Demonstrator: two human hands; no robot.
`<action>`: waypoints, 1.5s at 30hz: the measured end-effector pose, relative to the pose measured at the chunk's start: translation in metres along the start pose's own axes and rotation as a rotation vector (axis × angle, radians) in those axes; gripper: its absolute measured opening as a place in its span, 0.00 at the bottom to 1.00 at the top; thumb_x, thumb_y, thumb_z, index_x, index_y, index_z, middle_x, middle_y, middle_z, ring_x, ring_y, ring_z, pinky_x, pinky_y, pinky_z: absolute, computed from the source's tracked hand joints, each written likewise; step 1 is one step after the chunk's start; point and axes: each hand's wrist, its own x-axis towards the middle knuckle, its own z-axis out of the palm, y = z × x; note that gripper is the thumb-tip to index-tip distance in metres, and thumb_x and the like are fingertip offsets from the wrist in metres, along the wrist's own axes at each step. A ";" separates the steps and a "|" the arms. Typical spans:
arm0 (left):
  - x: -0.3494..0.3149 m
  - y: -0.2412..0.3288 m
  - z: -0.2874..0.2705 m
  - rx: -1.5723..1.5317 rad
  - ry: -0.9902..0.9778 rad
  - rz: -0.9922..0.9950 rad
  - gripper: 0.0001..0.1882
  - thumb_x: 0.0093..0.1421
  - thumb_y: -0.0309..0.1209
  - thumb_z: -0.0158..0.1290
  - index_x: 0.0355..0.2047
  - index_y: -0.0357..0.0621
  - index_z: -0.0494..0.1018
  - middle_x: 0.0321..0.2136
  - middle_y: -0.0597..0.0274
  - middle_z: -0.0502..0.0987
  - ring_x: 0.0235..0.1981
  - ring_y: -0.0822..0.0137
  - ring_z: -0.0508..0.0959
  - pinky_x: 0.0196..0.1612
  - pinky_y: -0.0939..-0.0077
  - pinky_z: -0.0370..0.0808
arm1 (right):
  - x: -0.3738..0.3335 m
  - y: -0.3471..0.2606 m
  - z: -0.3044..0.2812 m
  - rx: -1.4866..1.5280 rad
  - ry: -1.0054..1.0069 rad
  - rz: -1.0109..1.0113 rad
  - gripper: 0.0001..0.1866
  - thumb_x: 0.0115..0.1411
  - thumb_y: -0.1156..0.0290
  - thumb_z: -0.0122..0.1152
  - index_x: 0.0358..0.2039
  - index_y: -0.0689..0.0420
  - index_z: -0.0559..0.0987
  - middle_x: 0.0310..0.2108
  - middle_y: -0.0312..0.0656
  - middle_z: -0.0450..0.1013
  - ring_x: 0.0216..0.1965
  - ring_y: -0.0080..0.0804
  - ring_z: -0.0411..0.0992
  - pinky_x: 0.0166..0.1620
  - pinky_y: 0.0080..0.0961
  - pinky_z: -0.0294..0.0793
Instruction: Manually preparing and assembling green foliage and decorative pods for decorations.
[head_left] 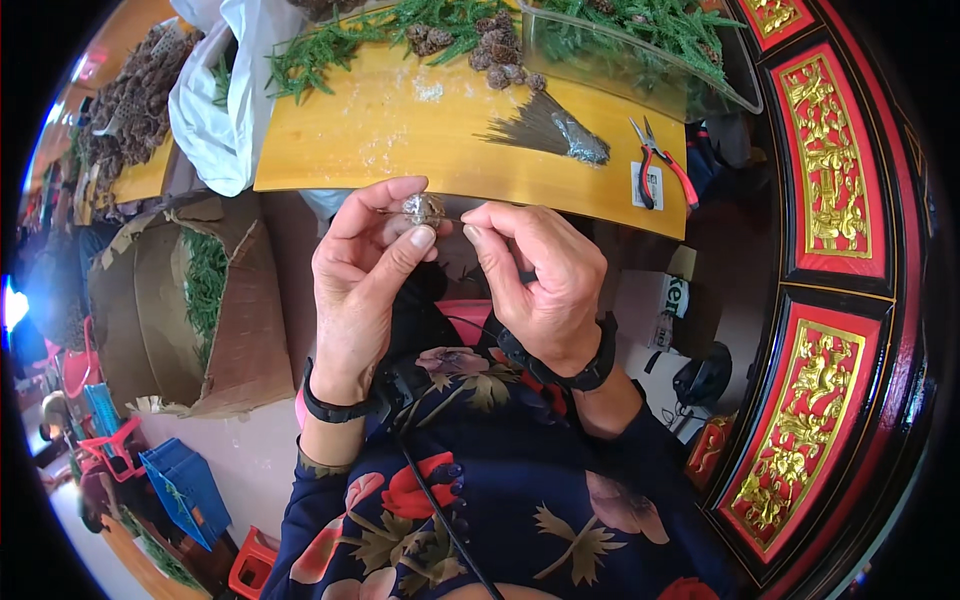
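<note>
Pinecone [423, 209], silvery-tipped, sits just before the table's [370, 130] near edge, pinched by the left hand [352, 270]; its tip's direction is unclear. The right hand [545, 268], fingertips together, grips a thin wire [455, 221] running left-right. Far right, a clear bin [625, 62] holds sprigs [650, 30]; left, a cardboard box [250, 325] holds greenery [205, 290]. Pliers [651, 151] overlap a white printed label [655, 185].

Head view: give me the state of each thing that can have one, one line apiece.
Left hand: closed on a small silvery-brown piece
Right hand: thumb and forefinger pinched together; anything between too small to tell
Pliers: jaws open
Dark strand bundle: fanned at one end
Clear bin: open, filled with greenery
Cardboard box: open
</note>
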 end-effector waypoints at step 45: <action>-0.002 0.000 -0.008 -0.188 -0.024 -0.174 0.16 0.65 0.24 0.46 0.52 0.33 0.68 0.40 0.56 0.75 0.34 0.72 0.76 0.37 0.84 0.73 | -0.003 0.003 -0.003 -0.046 -0.059 -0.064 0.08 0.50 0.84 0.64 0.31 0.61 0.78 0.23 0.42 0.74 0.22 0.32 0.73 0.26 0.22 0.70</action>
